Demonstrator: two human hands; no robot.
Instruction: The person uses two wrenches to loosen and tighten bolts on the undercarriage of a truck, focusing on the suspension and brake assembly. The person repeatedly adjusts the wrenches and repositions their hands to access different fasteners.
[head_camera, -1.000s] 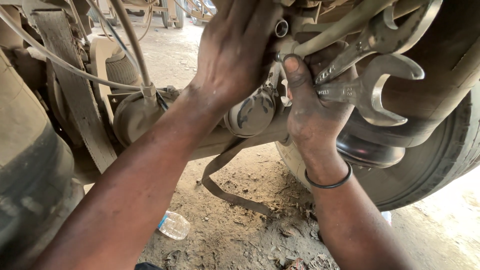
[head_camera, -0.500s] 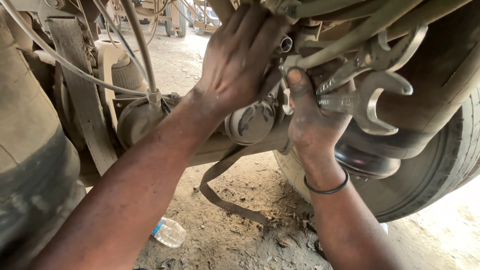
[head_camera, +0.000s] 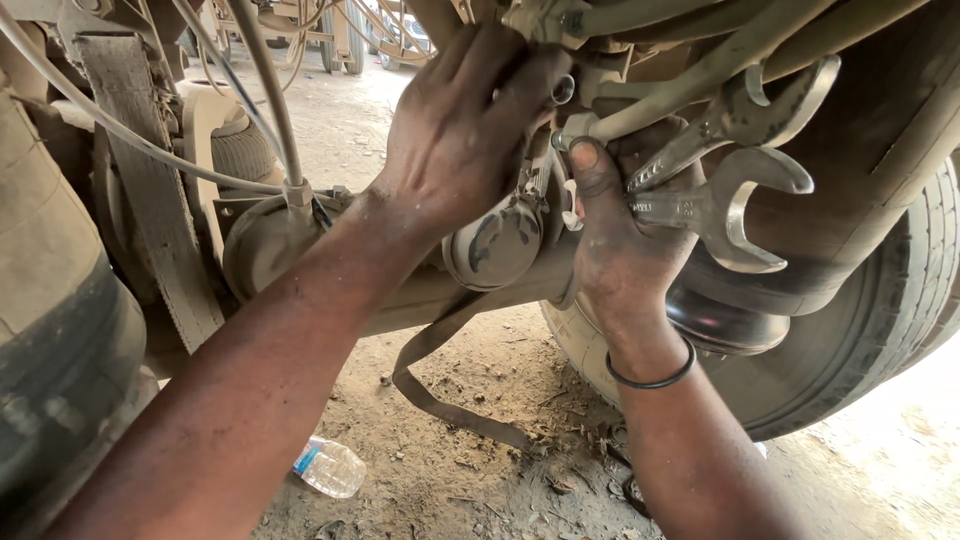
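Note:
I am under a vehicle, reaching up at its axle parts. My left hand (head_camera: 465, 125) is pressed over a fitting above a round, dusty metal brake chamber (head_camera: 497, 243); what its fingers grip is hidden. My right hand (head_camera: 615, 225) is closed on the handles of two open-ended steel spanners (head_camera: 735, 205), whose jaws stick out to the right. Its thumb points up at a small metal fitting (head_camera: 560, 92). A black band circles my right wrist.
A large tyre (head_camera: 880, 320) stands at the right, behind a black air bag. Thin hoses and a webbing strap (head_camera: 150, 200) hang at the left. A loose strap (head_camera: 440, 400) droops to the dirt ground, where a plastic bottle (head_camera: 330, 467) lies.
The view has shifted slightly, so both hands sit a little lower and further left. My grip on the spanners and my left hand's hold look the same.

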